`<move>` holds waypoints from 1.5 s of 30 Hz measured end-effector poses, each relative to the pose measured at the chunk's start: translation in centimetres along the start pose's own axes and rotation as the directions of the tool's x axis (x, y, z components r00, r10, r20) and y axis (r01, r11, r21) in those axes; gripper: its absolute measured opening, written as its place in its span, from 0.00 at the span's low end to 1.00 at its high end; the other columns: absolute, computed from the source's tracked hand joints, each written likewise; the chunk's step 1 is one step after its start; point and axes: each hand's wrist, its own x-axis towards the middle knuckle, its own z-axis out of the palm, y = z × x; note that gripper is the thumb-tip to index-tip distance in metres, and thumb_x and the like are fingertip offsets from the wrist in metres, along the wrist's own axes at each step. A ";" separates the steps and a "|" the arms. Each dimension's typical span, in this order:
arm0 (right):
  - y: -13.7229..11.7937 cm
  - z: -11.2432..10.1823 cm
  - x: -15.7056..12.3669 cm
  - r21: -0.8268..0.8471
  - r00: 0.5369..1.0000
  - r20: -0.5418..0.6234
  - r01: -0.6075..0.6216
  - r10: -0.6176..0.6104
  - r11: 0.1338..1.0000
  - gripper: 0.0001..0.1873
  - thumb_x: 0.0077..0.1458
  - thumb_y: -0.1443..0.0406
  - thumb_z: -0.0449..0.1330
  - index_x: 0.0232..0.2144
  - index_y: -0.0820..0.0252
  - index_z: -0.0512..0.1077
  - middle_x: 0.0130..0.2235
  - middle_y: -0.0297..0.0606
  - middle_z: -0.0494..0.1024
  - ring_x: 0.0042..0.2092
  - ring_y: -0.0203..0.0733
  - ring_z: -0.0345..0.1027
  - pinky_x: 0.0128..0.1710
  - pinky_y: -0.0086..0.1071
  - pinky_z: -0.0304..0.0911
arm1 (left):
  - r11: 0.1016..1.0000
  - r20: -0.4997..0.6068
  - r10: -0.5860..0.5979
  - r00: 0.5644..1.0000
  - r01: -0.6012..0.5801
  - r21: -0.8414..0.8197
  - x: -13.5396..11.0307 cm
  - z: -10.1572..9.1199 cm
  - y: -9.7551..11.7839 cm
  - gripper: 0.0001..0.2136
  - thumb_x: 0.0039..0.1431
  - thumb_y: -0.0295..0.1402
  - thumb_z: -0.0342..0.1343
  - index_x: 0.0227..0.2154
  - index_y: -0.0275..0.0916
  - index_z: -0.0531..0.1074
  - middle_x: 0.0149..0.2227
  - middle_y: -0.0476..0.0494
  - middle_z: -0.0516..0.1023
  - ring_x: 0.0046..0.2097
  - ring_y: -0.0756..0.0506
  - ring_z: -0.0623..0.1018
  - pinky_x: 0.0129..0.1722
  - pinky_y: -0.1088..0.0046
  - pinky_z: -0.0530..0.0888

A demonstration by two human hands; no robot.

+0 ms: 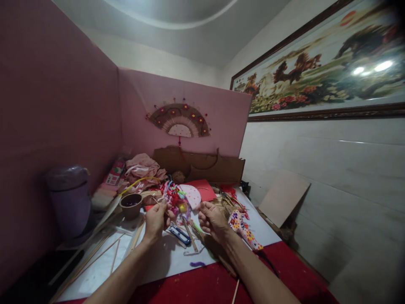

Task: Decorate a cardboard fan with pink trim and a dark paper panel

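My left hand (155, 221) is raised over the white table sheet (164, 259), its fingers closed on a colourful bundle of pipe cleaners and pom-poms (174, 199). My right hand (212, 219) is curled beside it on the right, its fingers pinched together; what they hold is too small to make out. A blue thread snipper (179, 234) lies on the sheet just below both hands. A pink dotted fan-shaped piece (192, 196) sits right behind the bundle.
A brown bowl (130, 205) and a purple bin (70, 202) stand at the left, with bamboo sticks (104, 251) lying in front. Pink cloth (142, 168), cardboard (202, 166), red paper (205, 189), floral fabric (243, 228) crowd the back. A decorated fan (179, 120) hangs on the pink board.
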 end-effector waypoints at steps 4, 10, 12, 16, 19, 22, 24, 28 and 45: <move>-0.2 0.2 -0.2 0.063 1.000 0.012 0.012 -0.013 0.998 0.16 0.44 0.56 0.64 0.28 0.61 0.66 0.18 0.23 0.60 0.16 0.25 0.46 0.12 0.19 0.44 | 1.000 0.003 -0.004 1.000 0.004 -0.010 -0.2 0.1 0.0 0.19 0.40 0.49 0.59 0.22 0.34 0.68 0.12 0.49 0.71 0.09 0.55 0.60 0.08 0.82 0.52; -0.3 0.3 -0.2 0.077 0.998 -0.029 0.053 -0.051 0.996 0.11 0.46 0.59 0.60 0.29 0.61 0.66 0.19 0.25 0.62 0.16 0.27 0.50 0.12 0.20 0.45 | 0.996 -0.033 0.077 0.996 -0.078 -0.032 0.1 -0.1 1.3 0.18 0.42 0.47 0.58 0.22 0.33 0.69 0.12 0.49 0.71 0.10 0.55 0.61 0.08 0.82 0.53; -0.2 0.2 0.0 0.070 0.993 -0.077 0.097 -0.092 0.993 0.11 0.48 0.59 0.57 0.23 0.60 0.62 0.18 0.25 0.61 0.15 0.26 0.50 0.12 0.20 0.44 | 0.989 -0.082 0.140 0.987 -0.144 -0.043 0.5 -0.5 2.3 0.16 0.44 0.45 0.58 0.22 0.34 0.68 0.13 0.50 0.71 0.11 0.55 0.62 0.09 0.83 0.54; 0.0 -0.3 0.5 0.040 0.964 -0.205 0.184 -0.172 0.982 0.16 0.50 0.58 0.53 0.17 0.58 0.55 0.13 0.22 0.56 0.12 0.24 0.42 0.11 0.19 0.38 | 0.969 -0.184 0.229 0.956 -0.242 -0.053 1.5 -1.6 4.1 0.14 0.46 0.42 0.56 0.22 0.35 0.67 0.12 0.53 0.69 0.10 0.56 0.61 0.09 0.83 0.53; 0.2 -0.6 0.9 0.008 0.942 -0.269 0.209 -0.199 0.978 0.19 0.50 0.55 0.54 0.15 0.57 0.53 0.10 0.20 0.52 0.11 0.24 0.37 0.10 0.20 0.34 | 0.960 -0.254 0.253 0.934 -0.275 -0.056 2.1 -2.1 4.9 0.13 0.48 0.42 0.54 0.22 0.35 0.66 0.10 0.54 0.68 0.09 0.55 0.60 0.08 0.83 0.52; 0.3 -0.6 0.9 -0.028 0.933 -0.288 0.219 -0.217 0.975 0.20 0.48 0.53 0.56 0.16 0.58 0.56 0.11 0.23 0.57 0.11 0.24 0.41 0.09 0.20 0.36 | 0.945 -0.322 0.290 0.901 -0.323 -0.051 2.4 -2.5 5.6 0.13 0.51 0.41 0.52 0.21 0.36 0.66 0.10 0.53 0.68 0.10 0.55 0.61 0.09 0.82 0.54; 0.4 -0.5 0.8 -0.045 0.931 -0.288 0.222 -0.225 0.974 0.15 0.48 0.55 0.56 0.20 0.60 0.61 0.15 0.26 0.64 0.13 0.25 0.47 0.10 0.20 0.40 | 0.930 -0.366 0.327 0.872 -0.365 -0.040 2.6 -2.7 6.1 0.12 0.52 0.40 0.51 0.23 0.36 0.66 0.11 0.53 0.69 0.10 0.55 0.62 0.09 0.82 0.54; 0.5 -0.3 0.6 -0.065 0.937 -0.269 0.215 -0.225 0.974 0.06 0.44 0.63 0.56 0.27 0.59 0.64 0.21 0.27 0.68 0.16 0.27 0.52 0.10 0.20 0.44 | 0.915 -0.403 0.362 0.840 -0.403 -0.018 2.7 -3.0 6.6 0.11 0.54 0.39 0.50 0.24 0.37 0.66 0.12 0.54 0.69 0.11 0.55 0.62 0.10 0.82 0.54; 0.4 -0.4 0.1 -0.101 0.985 -0.126 0.106 -0.118 0.989 0.10 0.47 0.61 0.49 0.19 0.59 0.58 0.17 0.27 0.62 0.15 0.28 0.50 0.12 0.22 0.42 | 0.926 -0.369 0.339 0.865 -0.376 -0.031 3.1 -3.2 5.5 0.11 0.54 0.38 0.49 0.23 0.37 0.65 0.12 0.54 0.70 0.10 0.55 0.62 0.09 0.83 0.54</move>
